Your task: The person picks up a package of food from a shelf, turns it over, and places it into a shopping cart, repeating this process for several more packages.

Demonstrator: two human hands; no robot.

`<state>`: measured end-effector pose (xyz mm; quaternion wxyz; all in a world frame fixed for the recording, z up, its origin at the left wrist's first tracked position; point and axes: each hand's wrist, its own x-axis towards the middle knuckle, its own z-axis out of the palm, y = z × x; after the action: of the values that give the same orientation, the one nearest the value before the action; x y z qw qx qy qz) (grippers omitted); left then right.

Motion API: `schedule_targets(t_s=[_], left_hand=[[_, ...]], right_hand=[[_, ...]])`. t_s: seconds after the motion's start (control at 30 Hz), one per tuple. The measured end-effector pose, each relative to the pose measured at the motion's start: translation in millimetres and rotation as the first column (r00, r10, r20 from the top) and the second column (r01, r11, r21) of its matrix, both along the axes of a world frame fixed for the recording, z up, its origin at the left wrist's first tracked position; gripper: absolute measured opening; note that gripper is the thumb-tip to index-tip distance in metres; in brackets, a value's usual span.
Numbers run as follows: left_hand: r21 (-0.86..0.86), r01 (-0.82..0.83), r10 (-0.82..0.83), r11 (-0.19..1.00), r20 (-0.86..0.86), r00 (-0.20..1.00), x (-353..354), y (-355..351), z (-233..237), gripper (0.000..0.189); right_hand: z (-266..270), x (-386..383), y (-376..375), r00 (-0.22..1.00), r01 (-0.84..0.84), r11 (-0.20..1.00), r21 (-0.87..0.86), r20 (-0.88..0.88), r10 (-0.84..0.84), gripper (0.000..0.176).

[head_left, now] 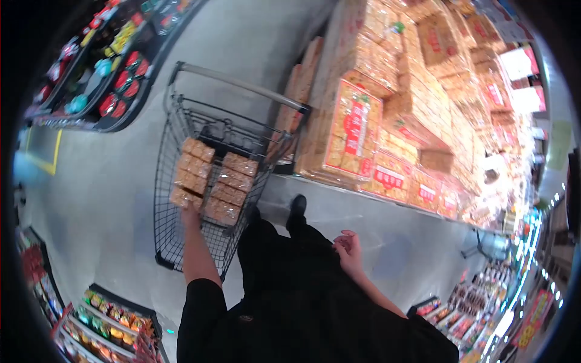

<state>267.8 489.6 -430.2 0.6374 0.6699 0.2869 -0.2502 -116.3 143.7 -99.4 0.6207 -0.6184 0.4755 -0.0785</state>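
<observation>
My left hand [190, 215] is closed on the near end of a clear-wrapped pack of square, golden-brown puffed snack cakes [193, 166], inside the black wire shopping cart [158, 215]. Most of its fingers are hidden by the pack. A second wrapped pack [230, 189] of the same cakes lies beside it, to the right, on the cart's bottom. My right hand [348, 247] hangs in front of my body on the right, fingers loosely curled and apart, with nothing seen in it.
A tall display of wrapped snack packs with red labels [357, 127] stands right of the cart, past its handle [242, 89]. Dark shelves of goods [124, 91] curve along the upper left. More product racks [115, 320] stand at the lower left and lower right [466, 302].
</observation>
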Motion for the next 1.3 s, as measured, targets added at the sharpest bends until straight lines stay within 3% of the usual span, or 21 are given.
schedule_targets(t_s=[0.07, 0.13, 0.2, 0.27, 0.33, 0.43, 0.63, 0.73, 0.87, 0.93, 1.0, 1.07, 1.17, 1.27, 1.3], left_hand=[[-0.173, -0.128, 0.138, 0.976, 0.048, 0.989, -10, 21, -20, 0.063], [-0.078, -0.098, 0.093, 0.992, -0.066, 0.993, -20, 20, 59, 0.055], [-0.356, 0.020, 0.035, 0.934, 0.146, 0.989, -37, 42, 73, 0.051], [-0.081, -0.177, 0.182, 0.981, 0.067, 0.981, -58, 37, 144, 0.049], [-0.038, -0.264, 0.266, 0.964, 0.070, 0.961, -81, 34, 215, 0.049], [-0.130, -0.330, 0.349, 0.935, 0.163, 0.923, -126, 35, 291, 0.048], [-0.441, -0.164, 0.302, 0.883, 0.266, 0.915, -208, 24, 400, 0.051], [-0.592, -0.043, 0.263, 0.805, 0.290, 0.920, -232, -8, 433, 0.052], [-0.765, 0.295, 0.080, 0.572, 0.410, 0.909, -228, -62, 430, 0.053], [-0.794, 0.336, -0.002, 0.507, 0.388, 0.922, -220, -101, 438, 0.051], [-0.805, 0.395, -0.084, 0.443, 0.402, 0.912, -210, -136, 443, 0.048], [-0.727, 0.408, -0.180, 0.552, 0.373, 0.910, -200, -164, 453, 0.050], [-0.716, 0.505, -0.340, 0.482, 0.378, 0.861, -182, -198, 453, 0.049], [-0.358, 0.754, -0.627, 0.551, 0.418, 0.657, -163, -223, 457, 0.051], [-0.280, 0.768, -0.516, 0.576, 0.603, 0.608, -172, -239, 482, 0.054]], right_hand=[[-3, 6, -9, 0.997, -0.079, 0.996, 0.039, -0.009, 0.079, 0.039], [-11, 15, -18, 0.986, -0.167, 0.983, 0.079, -0.002, 0.168, 0.038], [-14, 26, -28, 0.957, -0.291, 0.953, 0.086, 0.025, 0.290, 0.037], [-21, 53, -32, 0.899, -0.439, 0.891, 0.119, 0.059, 0.435, 0.037], [-21, 71, -40, 0.837, -0.545, 0.826, 0.144, 0.045, 0.545, 0.037], [-27, 90, -53, 0.733, -0.679, 0.724, 0.118, 0.146, 0.664, 0.036], [9, 131, -69, 0.543, -0.831, 0.555, 0.050, 0.293, 0.787, 0.033], [29, 147, -81, 0.545, -0.827, 0.553, 0.102, 0.387, 0.744, 0.041], [82, 150, -104, 0.660, -0.742, 0.528, 0.413, 0.586, 0.469, 0.058], [101, 140, -120, 0.686, -0.706, 0.492, 0.510, 0.664, 0.296, 0.061], [109, 126, -145, 0.760, -0.628, 0.488, 0.606, 0.613, 0.216, 0.056], [117, 114, -165, 0.800, -0.564, 0.469, 0.680, 0.591, 0.105, 0.053], [110, 85, -194, 0.892, -0.359, 0.665, 0.655, 0.450, 0.038, 0.051], [92, 53, -215, 0.897, -0.233, 0.767, 0.598, 0.436, -0.068, 0.049], [86, 43, -222, 0.879, -0.218, 0.770, 0.600, 0.464, -0.112, 0.047]])
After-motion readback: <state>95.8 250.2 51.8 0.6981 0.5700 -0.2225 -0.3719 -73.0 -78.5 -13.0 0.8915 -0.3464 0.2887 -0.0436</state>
